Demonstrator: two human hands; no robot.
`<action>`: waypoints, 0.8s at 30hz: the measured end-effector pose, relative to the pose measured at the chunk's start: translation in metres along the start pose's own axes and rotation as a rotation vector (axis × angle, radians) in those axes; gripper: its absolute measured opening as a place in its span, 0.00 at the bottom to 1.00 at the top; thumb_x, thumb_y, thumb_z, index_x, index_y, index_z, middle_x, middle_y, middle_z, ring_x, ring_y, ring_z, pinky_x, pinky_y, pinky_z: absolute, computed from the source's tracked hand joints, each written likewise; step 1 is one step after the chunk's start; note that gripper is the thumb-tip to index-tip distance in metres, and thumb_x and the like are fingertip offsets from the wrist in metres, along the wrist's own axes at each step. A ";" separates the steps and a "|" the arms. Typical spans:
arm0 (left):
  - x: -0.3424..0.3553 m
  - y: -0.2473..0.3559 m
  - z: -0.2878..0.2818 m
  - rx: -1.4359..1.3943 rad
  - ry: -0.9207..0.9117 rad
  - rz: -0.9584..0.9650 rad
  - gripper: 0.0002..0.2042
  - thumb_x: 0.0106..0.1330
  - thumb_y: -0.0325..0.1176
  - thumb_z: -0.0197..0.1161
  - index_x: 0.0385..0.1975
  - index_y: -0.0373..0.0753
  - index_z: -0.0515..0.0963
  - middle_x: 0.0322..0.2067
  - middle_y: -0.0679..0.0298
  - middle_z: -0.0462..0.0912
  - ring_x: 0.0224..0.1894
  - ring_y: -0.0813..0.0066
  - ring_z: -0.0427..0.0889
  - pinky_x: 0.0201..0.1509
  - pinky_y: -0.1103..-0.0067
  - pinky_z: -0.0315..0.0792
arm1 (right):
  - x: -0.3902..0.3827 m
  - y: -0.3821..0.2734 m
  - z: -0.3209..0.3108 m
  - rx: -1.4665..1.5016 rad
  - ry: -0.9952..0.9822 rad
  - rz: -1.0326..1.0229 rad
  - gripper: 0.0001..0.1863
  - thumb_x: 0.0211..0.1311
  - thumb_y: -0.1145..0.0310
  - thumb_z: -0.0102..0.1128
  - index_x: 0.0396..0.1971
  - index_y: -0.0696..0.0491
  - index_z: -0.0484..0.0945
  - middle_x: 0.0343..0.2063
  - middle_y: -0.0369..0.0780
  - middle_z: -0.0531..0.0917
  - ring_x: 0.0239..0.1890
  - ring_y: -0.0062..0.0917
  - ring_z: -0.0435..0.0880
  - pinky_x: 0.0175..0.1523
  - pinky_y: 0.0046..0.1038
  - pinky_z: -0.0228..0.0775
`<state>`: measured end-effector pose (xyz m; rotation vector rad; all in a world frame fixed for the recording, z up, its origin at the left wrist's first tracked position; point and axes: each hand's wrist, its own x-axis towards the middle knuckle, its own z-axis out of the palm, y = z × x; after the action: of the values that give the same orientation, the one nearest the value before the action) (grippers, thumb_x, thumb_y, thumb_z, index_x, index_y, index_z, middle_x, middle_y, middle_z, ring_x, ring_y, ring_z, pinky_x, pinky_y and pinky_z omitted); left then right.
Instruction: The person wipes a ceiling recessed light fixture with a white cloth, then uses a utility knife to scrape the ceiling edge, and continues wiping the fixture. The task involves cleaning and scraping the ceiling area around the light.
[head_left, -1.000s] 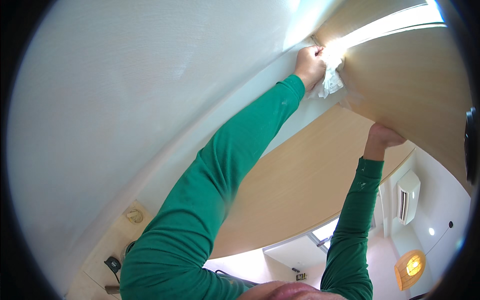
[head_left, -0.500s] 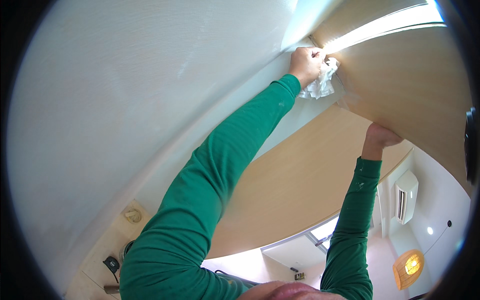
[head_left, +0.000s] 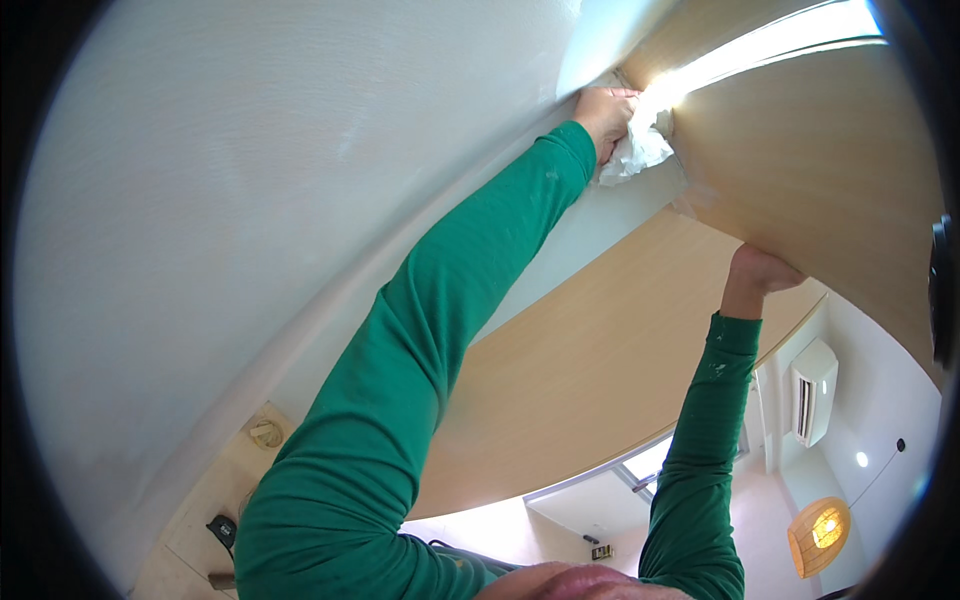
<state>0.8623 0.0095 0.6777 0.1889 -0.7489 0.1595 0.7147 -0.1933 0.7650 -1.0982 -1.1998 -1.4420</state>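
Note:
My left hand [head_left: 604, 118] reaches up into the corner between a white wall [head_left: 260, 180] and a light wooden panel [head_left: 810, 150], its fingers closed on a crumpled white paper or cloth [head_left: 640, 157]. The wad touches the corner just beside a bright, narrow gap [head_left: 770, 48] above the panel. Lower down and to the right, my right hand [head_left: 762, 275] rests against the same panel near its bottom edge, fingers bent out of sight. Both forearms wear green sleeves.
Behind my arms lies a broad wooden surface [head_left: 570, 370] with a curved-looking edge. Beyond it are a white air conditioner [head_left: 815, 390], a woven hanging lamp [head_left: 817, 540] and a window [head_left: 645, 465]. A round beige fitting [head_left: 265, 433] sits at the lower left.
My left hand and the white wad have shifted a little left and up along the corner. My right hand stays in about the same place on the panel.

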 end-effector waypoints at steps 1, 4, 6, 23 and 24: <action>0.000 0.003 0.003 0.028 0.008 -0.010 0.09 0.69 0.23 0.67 0.45 0.27 0.83 0.37 0.55 0.88 0.32 0.70 0.88 0.34 0.69 0.86 | 0.001 0.000 -0.002 -0.004 -0.019 -0.003 0.29 0.78 0.50 0.40 0.66 0.55 0.71 0.64 0.39 0.75 0.65 0.36 0.73 0.69 0.39 0.70; 0.008 0.007 0.001 0.096 0.014 0.015 0.09 0.69 0.23 0.68 0.45 0.27 0.82 0.36 0.55 0.88 0.31 0.71 0.87 0.33 0.70 0.85 | -0.001 0.000 0.004 -0.039 0.019 -0.016 0.29 0.78 0.50 0.40 0.65 0.55 0.71 0.64 0.40 0.74 0.66 0.36 0.73 0.69 0.39 0.70; 0.010 0.006 -0.002 0.125 -0.022 0.088 0.09 0.69 0.23 0.68 0.45 0.27 0.82 0.36 0.55 0.87 0.31 0.72 0.87 0.33 0.71 0.84 | -0.005 -0.002 0.010 -0.028 0.028 -0.024 0.29 0.78 0.50 0.40 0.65 0.55 0.71 0.64 0.40 0.74 0.66 0.36 0.73 0.69 0.39 0.70; -0.012 0.001 -0.001 0.595 -0.024 0.431 0.13 0.75 0.32 0.61 0.36 0.26 0.85 0.32 0.59 0.88 0.34 0.77 0.84 0.42 0.77 0.78 | 0.011 -0.002 0.016 -0.018 0.032 -0.037 0.29 0.78 0.50 0.41 0.66 0.55 0.71 0.63 0.41 0.76 0.64 0.36 0.75 0.69 0.40 0.71; -0.018 -0.001 -0.003 0.623 0.010 0.472 0.12 0.75 0.32 0.62 0.38 0.27 0.85 0.31 0.59 0.89 0.33 0.77 0.85 0.41 0.77 0.78 | 0.006 -0.002 0.014 -0.023 0.019 -0.038 0.29 0.78 0.50 0.41 0.66 0.55 0.71 0.63 0.41 0.76 0.64 0.36 0.75 0.68 0.40 0.71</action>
<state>0.8515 0.0082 0.6629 0.6006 -0.7063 0.8447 0.7124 -0.1799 0.7727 -1.0801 -1.1994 -1.4951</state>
